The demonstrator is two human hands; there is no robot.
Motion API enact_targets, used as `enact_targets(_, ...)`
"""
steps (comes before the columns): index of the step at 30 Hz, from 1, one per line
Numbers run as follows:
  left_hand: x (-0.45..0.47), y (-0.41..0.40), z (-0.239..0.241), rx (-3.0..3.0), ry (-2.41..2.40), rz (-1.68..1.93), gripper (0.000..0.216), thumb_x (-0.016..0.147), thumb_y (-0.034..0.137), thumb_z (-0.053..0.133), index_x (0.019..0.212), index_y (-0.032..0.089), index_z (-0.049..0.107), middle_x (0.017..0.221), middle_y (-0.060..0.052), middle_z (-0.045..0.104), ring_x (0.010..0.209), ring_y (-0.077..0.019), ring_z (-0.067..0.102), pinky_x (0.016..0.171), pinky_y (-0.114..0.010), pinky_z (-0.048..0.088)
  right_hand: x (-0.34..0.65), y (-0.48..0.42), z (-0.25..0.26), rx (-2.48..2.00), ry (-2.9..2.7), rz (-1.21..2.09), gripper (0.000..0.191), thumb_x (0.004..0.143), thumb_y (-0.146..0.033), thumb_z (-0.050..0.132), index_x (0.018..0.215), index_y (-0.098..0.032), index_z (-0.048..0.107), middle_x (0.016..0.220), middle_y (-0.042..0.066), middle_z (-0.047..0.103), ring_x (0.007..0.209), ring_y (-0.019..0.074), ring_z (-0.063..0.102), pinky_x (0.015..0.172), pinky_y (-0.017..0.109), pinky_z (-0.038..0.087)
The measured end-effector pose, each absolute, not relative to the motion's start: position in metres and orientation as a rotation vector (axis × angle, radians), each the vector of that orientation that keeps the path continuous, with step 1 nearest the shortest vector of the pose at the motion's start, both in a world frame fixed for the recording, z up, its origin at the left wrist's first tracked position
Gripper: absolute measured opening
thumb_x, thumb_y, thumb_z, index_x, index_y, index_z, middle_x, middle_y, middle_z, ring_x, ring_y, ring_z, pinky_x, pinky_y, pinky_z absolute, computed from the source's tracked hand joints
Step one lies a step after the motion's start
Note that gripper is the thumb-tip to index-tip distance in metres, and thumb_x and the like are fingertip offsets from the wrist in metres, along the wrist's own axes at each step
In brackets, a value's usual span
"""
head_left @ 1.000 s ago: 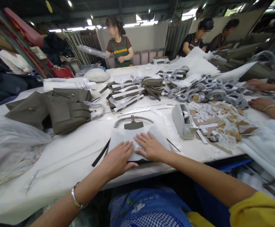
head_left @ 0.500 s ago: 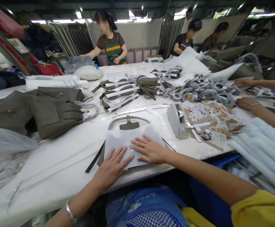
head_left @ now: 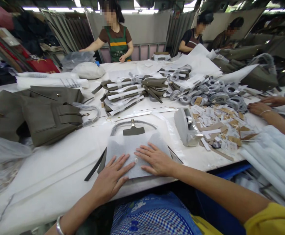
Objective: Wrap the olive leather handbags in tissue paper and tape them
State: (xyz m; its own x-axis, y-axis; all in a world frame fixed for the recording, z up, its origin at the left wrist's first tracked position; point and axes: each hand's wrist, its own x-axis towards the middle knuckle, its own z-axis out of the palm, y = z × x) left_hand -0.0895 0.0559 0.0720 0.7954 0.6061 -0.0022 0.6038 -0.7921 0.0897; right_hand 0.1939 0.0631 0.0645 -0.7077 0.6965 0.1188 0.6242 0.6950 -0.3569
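I get a bright, even view; long white ceiling tube lights (head_left: 56, 8) burn out to glare; the white cloth-covered table (head_left: 59, 163) sits near overexposure; my left hand (head_left: 110, 178) and right hand (head_left: 157, 160) cast faint shadows on the white tissue sheet (head_left: 125, 147); the edges bow and smear.

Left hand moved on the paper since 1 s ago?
Yes, slightly: the left hand has slid toward the person and leftward, away from the olive tab, fingers flat on the white paper.
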Motion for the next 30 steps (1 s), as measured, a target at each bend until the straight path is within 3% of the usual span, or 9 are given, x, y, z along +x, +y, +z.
enact_targets(3,-0.081,0.058,0.08,2.783,1.12,0.042,0.041,0.104,0.035,0.032,0.143,0.034,0.044,0.15,0.0,0.047,0.136,-0.018,0.047,0.112,-0.046,0.041,0.197,0.064,0.065,-1.047,-2.625,0.5,0.055,0.098,-0.049,0.046,0.146,-0.021,0.042,0.151,0.009,0.045,0.143,0.0231,0.034,0.121,0.05,0.016)
enact_targets(6,-0.068,0.061,0.091,2.753,1.188,-0.017,0.034,0.101,0.038,0.043,0.131,0.027,0.055,0.141,-0.003,0.057,0.123,-0.0215,0.059,0.105,-0.046,0.047,0.197,0.067,0.067,-1.048,-2.627,0.534,0.048,0.098,-0.047,0.046,0.139,-0.021,0.049,0.15,0.008,0.047,0.143,0.0231,0.034,0.121,0.051,0.015)
enact_targets(10,-0.053,0.065,0.101,2.788,1.198,-0.19,0.025,0.095,0.03,0.056,0.116,0.02,0.061,0.133,-0.01,0.062,0.112,-0.0261,0.064,0.097,-0.048,0.051,0.195,0.068,0.069,-1.071,-2.644,0.57,0.047,0.099,-0.047,0.046,0.137,-0.022,0.05,0.151,0.008,0.046,0.144,0.0243,0.032,0.121,0.052,0.015)
enact_targets(13,-0.053,0.068,0.096,2.887,1.164,-0.15,0.033,0.094,0.023,0.053,0.127,0.02,0.056,0.136,-0.012,0.059,0.123,-0.0296,0.057,0.101,-0.054,0.046,0.195,0.069,0.07,-1.081,-2.657,0.58,0.046,0.099,-0.047,0.045,0.138,-0.022,0.05,0.153,0.008,0.043,0.145,0.0253,0.031,0.121,0.053,0.015)
enact_targets(15,-0.057,0.071,0.088,3.012,1.05,-0.029,0.046,0.094,0.017,0.048,0.14,0.019,0.046,0.147,-0.011,0.049,0.136,-0.0296,0.045,0.108,-0.055,0.04,0.195,0.069,0.071,-1.087,-2.672,0.578,0.047,0.099,-0.046,0.044,0.139,-0.021,0.049,0.154,0.009,0.042,0.146,0.0263,0.029,0.121,0.055,0.015)
enact_targets(19,-0.07,0.074,0.074,3.031,0.857,0.087,0.058,0.096,0.021,0.044,0.151,0.012,0.028,0.158,-0.009,0.034,0.147,-0.0241,0.026,0.118,-0.046,0.029,0.191,0.068,0.069,-1.074,-2.712,0.58,0.051,0.1,-0.045,0.043,0.144,-0.02,0.044,0.155,0.01,0.039,0.147,0.0278,0.027,0.122,0.056,0.012)
enact_targets(25,-0.079,0.074,0.072,2.889,0.925,0.128,0.068,0.099,0.041,0.046,0.154,0.011,0.019,0.157,-0.011,0.034,0.146,-0.0234,0.028,0.119,-0.044,0.028,0.181,0.066,0.065,-1.075,-2.703,0.592,0.058,0.101,-0.041,0.04,0.151,-0.012,0.033,0.159,0.014,0.031,0.15,0.0266,0.021,0.123,0.051,0.015)
enact_targets(30,-0.083,0.079,0.069,2.942,0.873,0.094,0.066,0.099,0.05,0.045,0.154,0.022,0.023,0.157,-0.006,0.035,0.144,-0.0216,0.034,0.117,-0.043,0.033,0.188,0.065,0.062,-1.04,-2.609,0.657,0.057,0.1,-0.042,0.044,0.149,-0.013,0.037,0.154,0.012,0.041,0.148,0.0224,0.026,0.124,0.047,0.016)
